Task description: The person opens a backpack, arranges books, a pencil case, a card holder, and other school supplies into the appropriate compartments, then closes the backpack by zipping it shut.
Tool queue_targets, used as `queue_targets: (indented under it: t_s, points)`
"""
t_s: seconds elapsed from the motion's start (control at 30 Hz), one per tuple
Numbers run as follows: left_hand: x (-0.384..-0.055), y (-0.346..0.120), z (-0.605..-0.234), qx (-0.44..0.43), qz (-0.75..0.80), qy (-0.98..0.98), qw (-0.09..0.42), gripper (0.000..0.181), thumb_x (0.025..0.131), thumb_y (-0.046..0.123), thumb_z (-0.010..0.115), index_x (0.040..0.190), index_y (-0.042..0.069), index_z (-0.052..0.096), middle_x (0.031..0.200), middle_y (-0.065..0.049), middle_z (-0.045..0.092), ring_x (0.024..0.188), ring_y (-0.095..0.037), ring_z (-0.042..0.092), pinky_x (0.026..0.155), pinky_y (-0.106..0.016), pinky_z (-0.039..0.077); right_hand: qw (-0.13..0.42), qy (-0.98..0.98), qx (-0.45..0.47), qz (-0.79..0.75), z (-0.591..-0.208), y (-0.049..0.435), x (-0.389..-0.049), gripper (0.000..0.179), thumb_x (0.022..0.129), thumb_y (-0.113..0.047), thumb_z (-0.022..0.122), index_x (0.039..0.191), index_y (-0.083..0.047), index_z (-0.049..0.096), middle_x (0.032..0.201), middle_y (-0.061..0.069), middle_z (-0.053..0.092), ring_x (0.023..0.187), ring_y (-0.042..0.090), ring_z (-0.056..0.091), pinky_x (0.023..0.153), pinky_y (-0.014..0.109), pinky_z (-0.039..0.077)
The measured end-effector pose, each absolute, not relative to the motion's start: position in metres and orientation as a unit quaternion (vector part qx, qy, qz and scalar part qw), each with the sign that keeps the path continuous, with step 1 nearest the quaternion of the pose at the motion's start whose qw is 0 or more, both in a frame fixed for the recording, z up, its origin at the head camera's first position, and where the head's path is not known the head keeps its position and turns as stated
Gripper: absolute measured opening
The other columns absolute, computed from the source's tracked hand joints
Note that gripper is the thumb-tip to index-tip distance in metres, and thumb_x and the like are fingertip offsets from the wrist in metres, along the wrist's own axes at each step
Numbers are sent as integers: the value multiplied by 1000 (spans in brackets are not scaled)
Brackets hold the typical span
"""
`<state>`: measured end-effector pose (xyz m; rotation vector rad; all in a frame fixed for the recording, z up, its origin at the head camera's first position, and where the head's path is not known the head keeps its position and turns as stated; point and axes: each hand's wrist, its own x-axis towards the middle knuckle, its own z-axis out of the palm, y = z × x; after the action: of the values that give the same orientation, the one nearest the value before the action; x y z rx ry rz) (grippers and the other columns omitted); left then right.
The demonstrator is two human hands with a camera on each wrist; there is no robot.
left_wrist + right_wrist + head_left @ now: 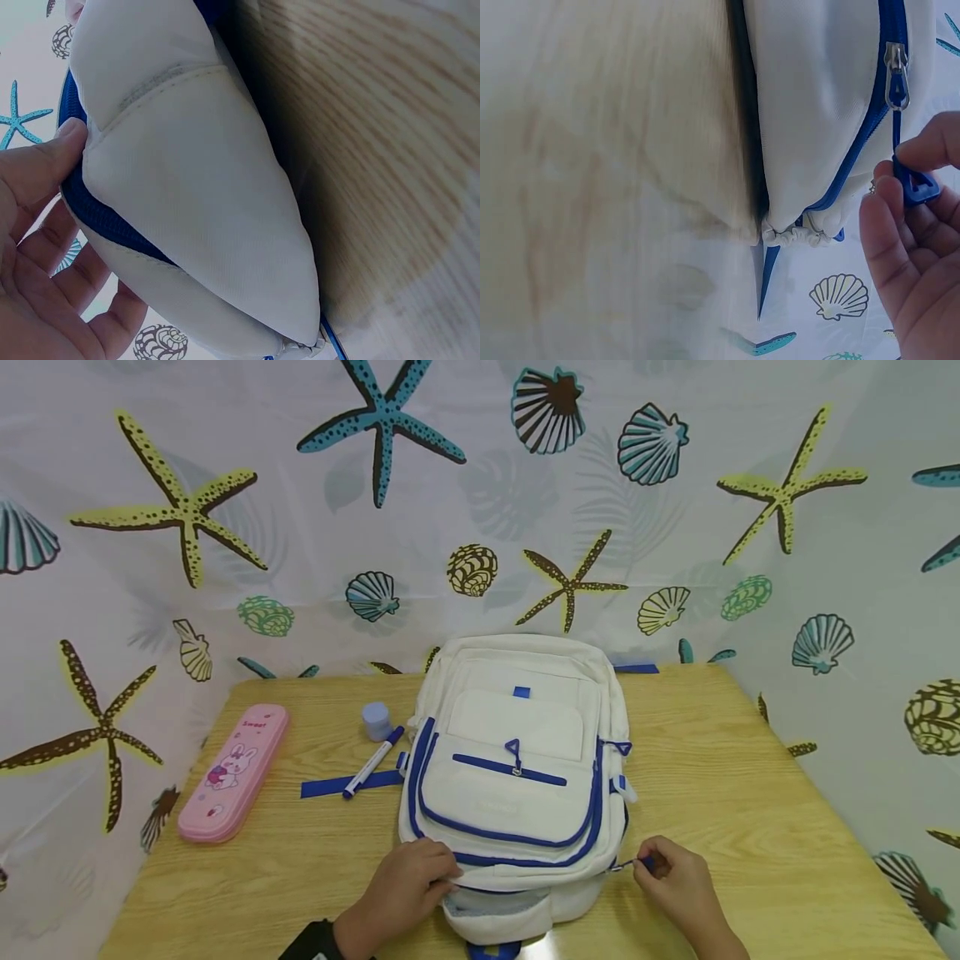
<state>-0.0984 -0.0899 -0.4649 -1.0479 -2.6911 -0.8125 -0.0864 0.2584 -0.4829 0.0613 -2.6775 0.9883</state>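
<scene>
A white backpack (517, 827) with blue zippers lies on the table, front side up. At its lower left my left hand (411, 881) pinches the bag's edge; in the left wrist view its thumb (71, 135) lies on the blue zipper tape (112, 225), other fingers behind the edge. My right hand (678, 885), by the lower right side, pinches a blue zipper pull (915, 184). A cord joins that pull to the metal zipper slider (896, 75), and the cord looks taut. Below the left hand, the bag's bottom fabric sags around a fold.
On the left of the table (750, 793) lies a pink pencil case (236, 768) with a rabbit picture. Nearer the bag are a light blue round container (377, 721), a white and blue marker (373, 763) and a blue strip (326, 787). A patterned cloth (300, 552) hangs behind.
</scene>
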Motion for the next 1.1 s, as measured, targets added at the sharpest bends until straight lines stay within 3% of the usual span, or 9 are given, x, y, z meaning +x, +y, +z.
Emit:
queue_targets:
  t_s: [0.5, 0.87, 1.1]
  points:
    - [-98, -88, -467, -353, -265, -893, 84, 9, 71, 18, 73, 77, 19, 67, 78, 12, 61, 75, -4, 54, 64, -19, 44, 195, -935, 25, 297, -490, 266, -95, 21, 60, 10, 67, 67, -6, 57, 59, -3, 52, 52, -4, 38, 44, 17, 37]
    - [-99, -89, -472, -367, -264, -886, 103, 11, 68, 15, 74, 77, 19, 68, 78, 12, 60, 75, -4, 54, 64, -20, 44, 184, -942, -2, 282, -488, 274, -107, 14, 63, 5, 67, 70, -4, 59, 59, -1, 51, 52, -1, 37, 45, 18, 35]
    - [-99, -89, -473, -367, -257, -888, 99, 11, 68, 15, 74, 77, 19, 68, 79, 12, 61, 75, -5, 54, 65, -20, 44, 158, -944, -34, 289, -488, 280, -118, 11, 66, 2, 66, 73, -3, 60, 64, 4, 58, 56, 7, 44, 48, 19, 39]
